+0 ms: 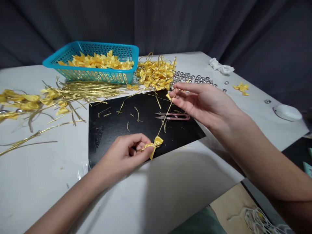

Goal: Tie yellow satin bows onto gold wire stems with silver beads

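Note:
My left hand (133,149), low over the front of the black mat (112,120), pinches a small yellow ribbon bow (156,143). A thin gold cord (163,121) runs up and to the right from this bow. Its upper end is between the thumb and fingertips of my right hand (195,99), which is raised above the mat's right side. The cord looks straight between the two hands. Behind it on the mat lie pink-handled thread snips (174,116), blades pointing left. Short gold cord scraps (136,113) are scattered there too.
A blue basket (96,75) of yellow bows stands at the back left, beside a heap of corded bows (156,73). Gold cords (90,91) lie in front of it. Silver beads (187,77), a white tissue (221,66) and a white oval object (287,112) are on the right.

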`<control>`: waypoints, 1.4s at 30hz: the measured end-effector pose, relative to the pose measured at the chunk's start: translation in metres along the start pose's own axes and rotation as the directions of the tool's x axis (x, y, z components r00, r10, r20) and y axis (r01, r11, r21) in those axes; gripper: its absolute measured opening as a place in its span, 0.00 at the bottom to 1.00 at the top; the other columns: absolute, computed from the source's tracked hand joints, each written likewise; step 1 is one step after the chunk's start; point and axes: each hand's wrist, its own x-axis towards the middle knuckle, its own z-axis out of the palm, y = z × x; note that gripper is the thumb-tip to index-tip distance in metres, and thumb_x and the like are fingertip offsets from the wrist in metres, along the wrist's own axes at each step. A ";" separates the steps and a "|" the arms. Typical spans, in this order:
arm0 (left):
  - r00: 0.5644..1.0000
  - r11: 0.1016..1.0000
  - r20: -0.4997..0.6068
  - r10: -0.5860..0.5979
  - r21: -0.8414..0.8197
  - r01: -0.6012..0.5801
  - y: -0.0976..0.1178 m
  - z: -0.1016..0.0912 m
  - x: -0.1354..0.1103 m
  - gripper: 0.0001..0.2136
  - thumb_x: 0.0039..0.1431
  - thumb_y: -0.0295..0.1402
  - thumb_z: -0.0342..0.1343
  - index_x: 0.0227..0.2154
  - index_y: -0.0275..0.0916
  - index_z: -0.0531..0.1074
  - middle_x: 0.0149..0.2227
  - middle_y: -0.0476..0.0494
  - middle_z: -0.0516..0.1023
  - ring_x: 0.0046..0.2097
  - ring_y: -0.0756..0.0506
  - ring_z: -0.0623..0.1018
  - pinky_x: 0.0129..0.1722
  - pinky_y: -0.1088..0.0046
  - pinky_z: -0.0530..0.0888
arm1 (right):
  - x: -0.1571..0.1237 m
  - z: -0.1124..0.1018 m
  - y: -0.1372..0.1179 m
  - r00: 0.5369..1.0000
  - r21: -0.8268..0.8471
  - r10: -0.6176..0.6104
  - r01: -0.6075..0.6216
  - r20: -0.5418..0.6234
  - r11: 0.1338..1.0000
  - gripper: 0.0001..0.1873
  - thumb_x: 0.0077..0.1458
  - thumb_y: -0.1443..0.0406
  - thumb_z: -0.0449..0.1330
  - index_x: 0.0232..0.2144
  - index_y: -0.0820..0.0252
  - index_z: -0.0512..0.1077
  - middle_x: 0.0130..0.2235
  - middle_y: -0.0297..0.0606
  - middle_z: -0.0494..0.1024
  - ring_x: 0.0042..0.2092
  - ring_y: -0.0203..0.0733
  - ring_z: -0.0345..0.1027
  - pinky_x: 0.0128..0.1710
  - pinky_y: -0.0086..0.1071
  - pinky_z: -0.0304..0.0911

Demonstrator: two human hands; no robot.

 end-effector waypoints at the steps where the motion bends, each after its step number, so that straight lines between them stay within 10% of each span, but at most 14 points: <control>1: 1.000 1.000 -0.011 0.003 0.012 -0.003 0.000 0.000 0.000 0.11 0.56 0.38 0.52 0.25 0.36 0.67 0.21 0.55 0.59 0.22 0.55 0.57 0.19 0.82 0.56 | 0.000 0.000 0.000 1.000 0.001 -0.004 0.004 0.003 1.000 0.08 0.56 0.73 0.53 0.26 0.64 0.68 0.30 0.34 0.71 0.30 0.25 0.68 0.33 0.16 0.70; 11: 0.974 0.984 -0.157 0.162 0.093 -0.149 -0.003 -0.003 -0.001 0.06 0.48 0.30 0.57 0.21 0.35 0.69 0.44 0.41 0.70 0.36 0.51 0.72 0.26 0.82 0.67 | -0.008 0.001 0.000 0.993 -0.019 -0.070 0.072 0.095 0.997 0.07 0.57 0.72 0.54 0.28 0.64 0.69 0.28 0.31 0.71 0.30 0.26 0.70 0.32 0.18 0.69; 22: 1.000 0.961 -0.009 0.026 -0.275 -0.027 -0.003 -0.005 -0.004 0.10 0.48 0.30 0.61 0.31 0.38 0.65 0.35 0.46 0.79 0.24 0.56 0.69 0.22 0.84 0.65 | 0.004 0.005 0.014 0.981 -0.118 -0.135 0.152 0.141 0.981 0.08 0.55 0.72 0.55 0.24 0.62 0.66 0.25 0.31 0.68 0.28 0.29 0.68 0.27 0.21 0.68; 29: 0.990 0.988 -0.007 0.144 -0.051 -0.144 -0.002 -0.005 -0.007 0.12 0.53 0.33 0.59 0.41 0.39 0.71 0.33 0.47 0.80 0.38 0.48 0.77 0.42 0.74 0.70 | 0.001 0.007 0.015 0.984 -0.094 -0.121 0.134 0.130 0.987 0.09 0.55 0.72 0.55 0.24 0.61 0.66 0.25 0.31 0.67 0.27 0.28 0.67 0.26 0.21 0.68; 42: 0.967 0.967 0.040 0.251 -0.047 -0.249 -0.006 -0.007 -0.004 0.10 0.54 0.27 0.57 0.39 0.39 0.78 0.47 0.41 0.78 0.48 0.44 0.76 0.42 0.76 0.74 | 0.003 0.006 0.019 0.985 -0.113 -0.103 0.119 0.137 0.986 0.09 0.55 0.71 0.55 0.23 0.60 0.67 0.23 0.31 0.70 0.25 0.28 0.68 0.26 0.20 0.67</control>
